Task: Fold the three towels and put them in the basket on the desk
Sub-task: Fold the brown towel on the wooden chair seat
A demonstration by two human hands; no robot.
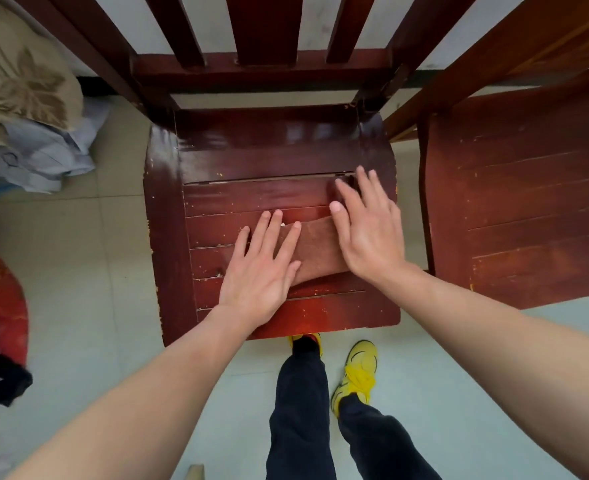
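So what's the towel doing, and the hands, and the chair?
towel: folded small, lying flat on the chair seat.
left hand: open and flat, resting on the towel's left end.
right hand: open and flat, over the towel's right end.
chair: upright, with the towel on its seat.

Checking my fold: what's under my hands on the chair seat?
A folded brown towel lies flat on the chair seat. The left hand covers its left end and the right hand its right end, so both ends are hidden.
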